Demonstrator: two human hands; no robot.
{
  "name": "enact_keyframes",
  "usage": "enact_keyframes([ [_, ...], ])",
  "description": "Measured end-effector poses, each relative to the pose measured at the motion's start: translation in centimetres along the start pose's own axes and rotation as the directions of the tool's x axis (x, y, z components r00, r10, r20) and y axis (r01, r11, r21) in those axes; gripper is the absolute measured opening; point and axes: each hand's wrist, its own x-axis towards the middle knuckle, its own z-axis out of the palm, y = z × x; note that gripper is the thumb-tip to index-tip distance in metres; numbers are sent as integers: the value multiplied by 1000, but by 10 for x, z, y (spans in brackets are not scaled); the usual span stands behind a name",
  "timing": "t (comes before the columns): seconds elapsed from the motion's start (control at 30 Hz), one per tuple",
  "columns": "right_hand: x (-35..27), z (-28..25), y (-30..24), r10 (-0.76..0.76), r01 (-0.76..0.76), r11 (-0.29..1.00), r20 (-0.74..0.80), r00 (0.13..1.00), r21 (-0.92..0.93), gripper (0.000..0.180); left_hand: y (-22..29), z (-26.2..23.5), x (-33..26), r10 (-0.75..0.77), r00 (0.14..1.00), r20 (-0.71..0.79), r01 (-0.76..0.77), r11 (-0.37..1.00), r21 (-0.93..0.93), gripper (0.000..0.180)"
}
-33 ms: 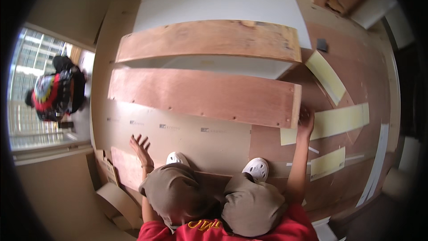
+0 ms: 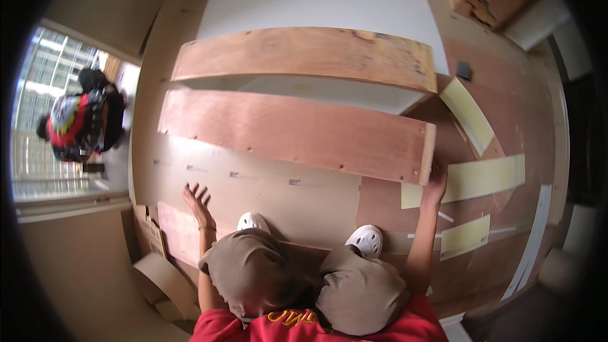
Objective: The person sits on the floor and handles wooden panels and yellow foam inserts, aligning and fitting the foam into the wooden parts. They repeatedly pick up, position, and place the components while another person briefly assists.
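Note:
My left hand [image 2: 200, 206] is raised over the floor, left of the near plywood board, its fingers spread with nothing in them. At the right end of that long reddish plywood board [image 2: 291, 133], my right hand [image 2: 435, 185] is curled against its lower corner. Some of its fingers are hidden behind the end. Several screw heads or holes dot the board's lower edge. Beyond it, roughly parallel, lies a second plywood board [image 2: 304, 56], stained at its right. White surface shows in the gap between them, and a large white panel [image 2: 316, 3] lies behind.
Yellowish strips [image 2: 484, 177] lie on brown sheeting to the right, with a small dark block [image 2: 464, 70] farther back. Long white strips [image 2: 529, 247] run along the right side. Curled cardboard [image 2: 166, 282] sits lower left. Another person [image 2: 85, 117] bends down by the window.
The view has shifted slightly, so the boards appear a little farther right. Both hands keep nearly the same pose.

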Motion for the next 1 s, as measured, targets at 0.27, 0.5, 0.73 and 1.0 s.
enact_keyframes([
  [0.27,-76,58,7,-289,272,951,109,951,147,70,22,-5,133,164,986,7,-161,971,-177,74],
  [0.5,-68,71,3,-364,362,931,49,930,47,77,44,35,154,100,949,300,-12,959,-283,94],
  [0.73,-78,68,-13,-450,382,890,-338,826,-251,72,40,13,174,57,995,79,-23,928,-371,89],
  [1.0,-117,237,-82,-629,788,252,524,575,-562,36,-4,33,118,-259,945,200,327,726,-605,69],
])
